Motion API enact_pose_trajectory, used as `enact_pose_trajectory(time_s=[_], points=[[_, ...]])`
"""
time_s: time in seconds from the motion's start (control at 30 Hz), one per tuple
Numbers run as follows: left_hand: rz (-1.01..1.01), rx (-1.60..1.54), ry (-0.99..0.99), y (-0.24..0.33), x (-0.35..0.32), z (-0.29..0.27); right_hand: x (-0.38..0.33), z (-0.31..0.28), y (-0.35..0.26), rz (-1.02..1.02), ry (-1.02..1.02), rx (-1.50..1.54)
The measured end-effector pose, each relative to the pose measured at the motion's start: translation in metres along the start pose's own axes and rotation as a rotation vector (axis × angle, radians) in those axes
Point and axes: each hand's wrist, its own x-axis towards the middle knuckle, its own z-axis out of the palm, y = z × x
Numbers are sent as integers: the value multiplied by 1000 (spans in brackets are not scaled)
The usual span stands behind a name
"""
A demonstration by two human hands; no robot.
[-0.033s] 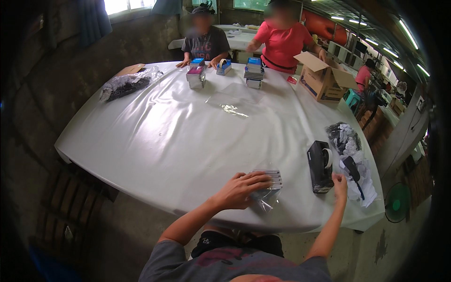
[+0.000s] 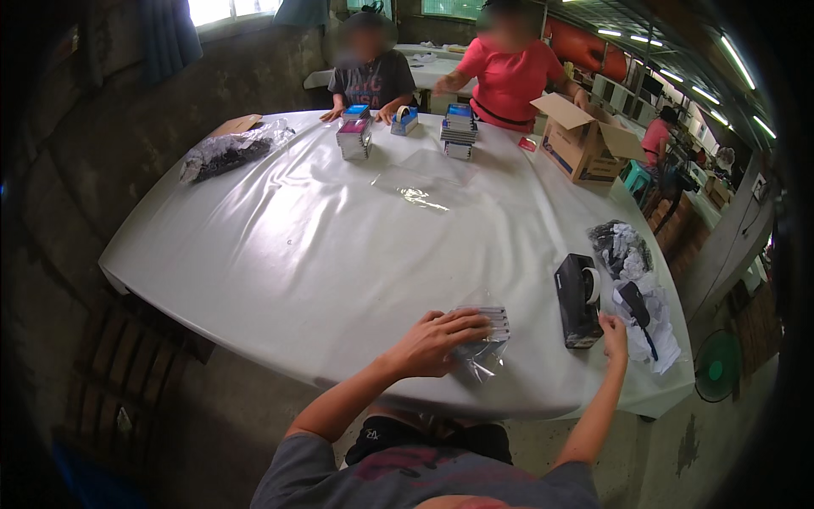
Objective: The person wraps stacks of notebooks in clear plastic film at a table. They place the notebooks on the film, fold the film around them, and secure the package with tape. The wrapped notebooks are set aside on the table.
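Observation:
On the near part of the table lies a small stack of thin flat items in a clear plastic bag (image 2: 494,325). My left hand (image 2: 437,342) lies over its left side with the fingers curved across the top, holding it. To the right stands a black tape dispenser (image 2: 575,318) with a roll of pale tape (image 2: 591,286). My right hand (image 2: 614,336) is closed in a pinch beside the dispenser's near end. What lies between its fingertips is too small to make out.
Crumpled paper (image 2: 666,331) and a black-handled tool (image 2: 634,305) lie right of the dispenser. Across the white table (image 2: 339,254) are stacks of flat packs (image 2: 458,129), a blue tape dispenser (image 2: 404,121), an open cardboard box (image 2: 577,144) and two people. A plastic bag (image 2: 229,157) lies far left.
Across the table, the hand of the person in pink has moved slightly left, and the other person's head has shifted a little. My own hands and the bagged stack stay in place.

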Motion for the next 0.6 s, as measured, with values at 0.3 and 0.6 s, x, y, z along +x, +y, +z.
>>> enact_pose_trajectory(time_s=[0.3,0.6], points=[[-16,16,-13,0,-2,0,-12,-13,-24,296,-404,406],[-22,7,3,-2,-2,1,-9,5,-8,355,-369,743]])
